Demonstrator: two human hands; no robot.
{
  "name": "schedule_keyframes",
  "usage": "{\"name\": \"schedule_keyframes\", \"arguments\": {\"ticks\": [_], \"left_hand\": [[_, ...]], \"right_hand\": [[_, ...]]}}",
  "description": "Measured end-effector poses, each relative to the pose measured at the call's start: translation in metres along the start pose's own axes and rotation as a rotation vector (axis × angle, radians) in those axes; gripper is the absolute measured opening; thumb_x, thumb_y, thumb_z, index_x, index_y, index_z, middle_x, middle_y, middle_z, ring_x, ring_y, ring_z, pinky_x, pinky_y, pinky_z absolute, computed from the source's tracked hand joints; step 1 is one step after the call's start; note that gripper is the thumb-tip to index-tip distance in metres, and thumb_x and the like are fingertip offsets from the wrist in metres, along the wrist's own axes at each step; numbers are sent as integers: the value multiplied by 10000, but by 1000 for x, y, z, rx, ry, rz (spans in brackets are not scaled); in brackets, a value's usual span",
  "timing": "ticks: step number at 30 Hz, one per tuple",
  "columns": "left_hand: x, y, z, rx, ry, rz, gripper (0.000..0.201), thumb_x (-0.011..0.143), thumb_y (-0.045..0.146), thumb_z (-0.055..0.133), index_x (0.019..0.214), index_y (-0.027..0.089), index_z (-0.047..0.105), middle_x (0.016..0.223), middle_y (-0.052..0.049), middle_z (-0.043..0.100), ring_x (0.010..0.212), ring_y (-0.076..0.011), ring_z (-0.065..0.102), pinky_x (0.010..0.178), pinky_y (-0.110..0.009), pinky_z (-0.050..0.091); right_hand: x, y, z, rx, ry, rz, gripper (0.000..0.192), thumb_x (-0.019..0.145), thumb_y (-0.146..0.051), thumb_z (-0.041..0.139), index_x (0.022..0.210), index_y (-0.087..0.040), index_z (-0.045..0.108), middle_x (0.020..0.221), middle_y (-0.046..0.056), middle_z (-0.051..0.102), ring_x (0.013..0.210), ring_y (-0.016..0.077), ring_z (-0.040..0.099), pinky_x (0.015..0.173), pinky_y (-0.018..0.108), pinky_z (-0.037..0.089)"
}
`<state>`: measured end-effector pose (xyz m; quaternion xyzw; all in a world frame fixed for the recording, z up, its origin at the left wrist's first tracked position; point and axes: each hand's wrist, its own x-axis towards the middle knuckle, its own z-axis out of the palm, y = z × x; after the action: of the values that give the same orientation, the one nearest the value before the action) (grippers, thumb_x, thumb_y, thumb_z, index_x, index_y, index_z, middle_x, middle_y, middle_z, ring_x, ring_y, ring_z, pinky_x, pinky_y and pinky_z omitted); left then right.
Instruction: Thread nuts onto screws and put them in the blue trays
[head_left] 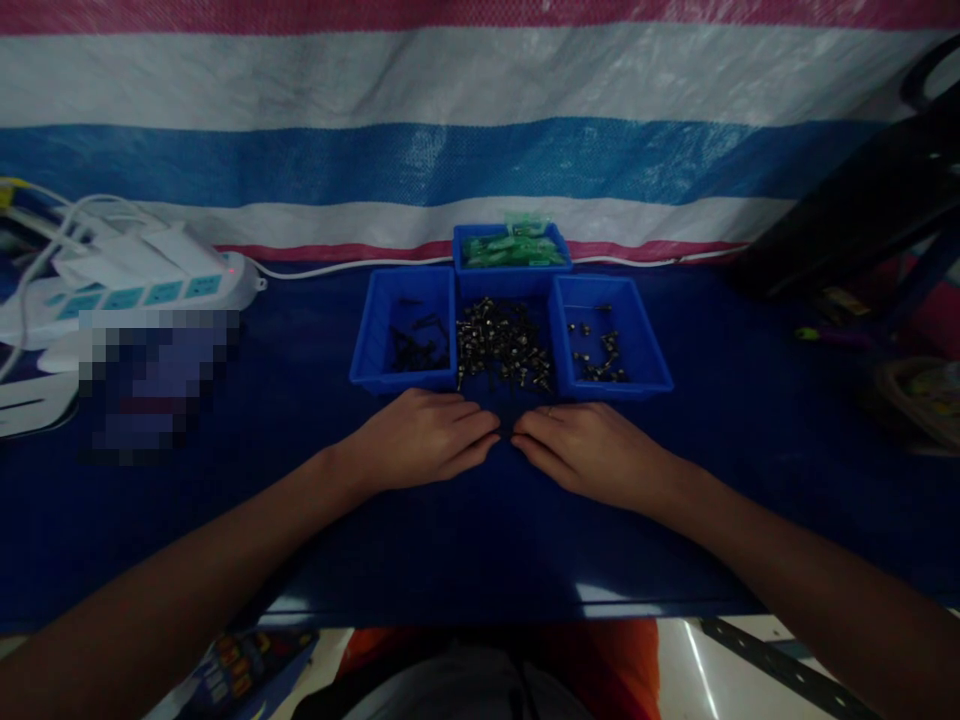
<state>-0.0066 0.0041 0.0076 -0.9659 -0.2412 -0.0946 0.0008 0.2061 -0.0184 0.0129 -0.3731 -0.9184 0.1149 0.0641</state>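
Note:
My left hand (427, 436) and my right hand (589, 446) rest low over the blue table, fingertips facing each other with a small gap between. Both are closed in a pinch; anything between the fingers is too small or hidden to name. Just beyond them lies a pile of small dark and shiny metal parts (506, 340), looking like screws or fasteners. The left blue bin (405, 381) holds thin dark pieces (420, 350). In the right blue bin (649, 370) are several shiny-headed pieces (606, 358).
Behind the pile, a third blue bin (514, 268) holds green plastic packets (514, 248). A white power strip (150, 295) with plugs and cables sits at left. A black object (847, 200) stands at right, near a round basket (919, 400). A striped sheet (480, 90) hangs behind.

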Motion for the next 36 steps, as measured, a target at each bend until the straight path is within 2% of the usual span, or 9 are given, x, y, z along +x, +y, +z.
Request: {"name": "schedule_keyframes", "arguments": {"ticks": [27, 36], "left_hand": [[0, -2, 2, -17, -17, -16, 245, 900, 303, 363, 913, 172, 569, 703, 5, 574, 654, -114, 561, 596, -237, 425], [0, 0, 0, -38, 43, 4, 216, 896, 280, 379, 951, 159, 550, 737, 4, 571, 668, -99, 555, 610, -213, 437]], "right_hand": [[1, 2, 0, 11, -5, -9, 220, 905, -277, 358, 796, -169, 516, 713, 6, 590, 640, 109, 552, 609, 237, 350], [1, 3, 1, 6, 4, -9, 190, 894, -268, 383, 798, -169, 514, 707, 3, 583, 633, 107, 545, 593, 235, 342]]}}
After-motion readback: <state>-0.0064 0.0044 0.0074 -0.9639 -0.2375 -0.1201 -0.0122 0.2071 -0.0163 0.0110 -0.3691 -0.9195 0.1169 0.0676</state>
